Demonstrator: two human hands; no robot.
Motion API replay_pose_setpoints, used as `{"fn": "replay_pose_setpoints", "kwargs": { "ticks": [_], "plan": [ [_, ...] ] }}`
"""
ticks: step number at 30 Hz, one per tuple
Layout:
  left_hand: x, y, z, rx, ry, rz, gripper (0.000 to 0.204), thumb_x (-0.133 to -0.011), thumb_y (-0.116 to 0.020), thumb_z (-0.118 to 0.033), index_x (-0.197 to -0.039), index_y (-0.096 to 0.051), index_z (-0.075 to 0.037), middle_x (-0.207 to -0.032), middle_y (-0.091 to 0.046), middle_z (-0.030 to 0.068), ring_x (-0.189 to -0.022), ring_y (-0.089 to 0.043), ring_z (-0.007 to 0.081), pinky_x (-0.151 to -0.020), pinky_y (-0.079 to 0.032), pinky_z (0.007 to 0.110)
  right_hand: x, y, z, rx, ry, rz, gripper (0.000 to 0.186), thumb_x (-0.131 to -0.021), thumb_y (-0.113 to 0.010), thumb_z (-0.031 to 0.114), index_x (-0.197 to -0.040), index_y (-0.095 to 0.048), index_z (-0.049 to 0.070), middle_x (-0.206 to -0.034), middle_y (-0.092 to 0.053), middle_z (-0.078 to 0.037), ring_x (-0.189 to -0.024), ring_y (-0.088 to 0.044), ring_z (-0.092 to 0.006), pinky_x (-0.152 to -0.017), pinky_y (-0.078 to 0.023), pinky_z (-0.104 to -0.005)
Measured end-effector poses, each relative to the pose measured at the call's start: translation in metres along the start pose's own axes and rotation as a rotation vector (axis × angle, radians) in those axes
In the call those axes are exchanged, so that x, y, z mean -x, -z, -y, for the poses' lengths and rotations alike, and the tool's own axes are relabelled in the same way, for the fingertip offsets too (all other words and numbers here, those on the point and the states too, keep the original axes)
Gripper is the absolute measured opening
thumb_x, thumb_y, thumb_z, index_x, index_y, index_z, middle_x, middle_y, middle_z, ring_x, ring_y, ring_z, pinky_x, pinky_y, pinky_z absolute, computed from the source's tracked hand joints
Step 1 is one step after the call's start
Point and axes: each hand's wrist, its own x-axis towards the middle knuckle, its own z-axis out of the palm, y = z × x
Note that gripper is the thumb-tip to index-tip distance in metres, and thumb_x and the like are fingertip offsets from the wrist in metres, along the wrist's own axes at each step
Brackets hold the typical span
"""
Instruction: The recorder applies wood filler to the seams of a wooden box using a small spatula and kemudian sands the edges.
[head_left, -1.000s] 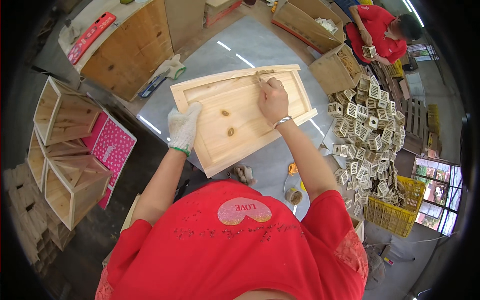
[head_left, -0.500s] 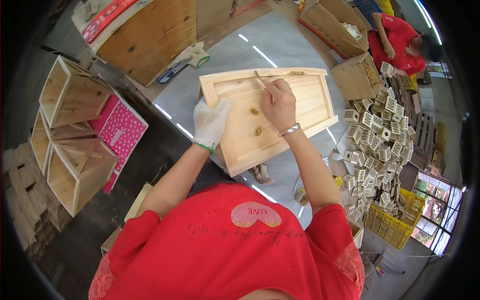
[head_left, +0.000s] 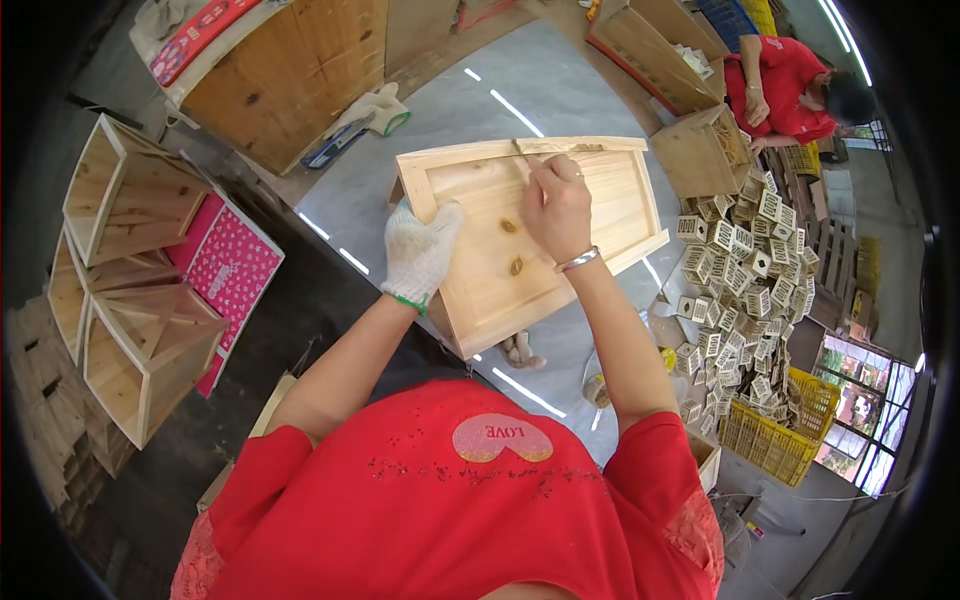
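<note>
A pale wooden panel piece with raised edge strips [head_left: 610,220] is held over the grey table [head_left: 450,95]. My left hand [head_left: 420,255], in a white knit glove, grips the piece's left edge. My right hand [head_left: 558,205], bare with a ring and silver bracelet, is closed round a thin tool [head_left: 521,153] at the far edge strip, where a brownish streak shows; the tool's type is unclear. A blue utility knife [head_left: 335,145] and white gloves [head_left: 385,108] lie beyond to the left.
Pale wooden boxes [head_left: 135,190] and a pink board [head_left: 235,275] stand left. Small slotted wooden cubes [head_left: 740,285] pile up right, above a yellow crate [head_left: 760,440]. Cardboard boxes [head_left: 650,45] and a co-worker in red [head_left: 795,85] are at back right. A dark glove [head_left: 522,350] lies near me.
Since a second ago the panel and both hands have shifted right in view, and the piece's left side shows more. The co-worker's hands have moved. The last half second changes little.
</note>
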Motion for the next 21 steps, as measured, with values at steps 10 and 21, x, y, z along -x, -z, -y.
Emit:
{"fn": "replay_pose_setpoints", "kwargs": {
  "ticks": [10,21],
  "plan": [
    [-0.001,-0.001,-0.004,-0.105,-0.071,-0.057,0.037,-0.086,-0.073,-0.025,-0.105,-0.067,0.006,-0.093,-0.074,0.019,-0.087,-0.071,0.0253,-0.077,-0.055,0.038,-0.003,-0.015,0.012,-0.012,0.084,-0.006,0.014,-0.084,-0.064,-0.003,-0.095,-0.073,-0.001,-0.089,-0.062,-0.013,-0.084,-0.062,-0.0331,-0.073,-0.052,-0.0443],
    [-0.036,0.024,-0.02,0.813,0.404,0.425,0.039,-0.088,-0.067,-0.006,-0.124,-0.059,0.005,-0.121,-0.067,0.018,-0.102,-0.069,0.026,-0.089,-0.058,0.041,0.074,0.039,0.03,-0.346,-0.272,-0.405,0.015,-0.088,-0.067,-0.003,-0.102,-0.071,-0.002,-0.084,-0.059,-0.01,-0.068,-0.057,-0.0191,-0.062,-0.048,-0.0301]
  ]
}}
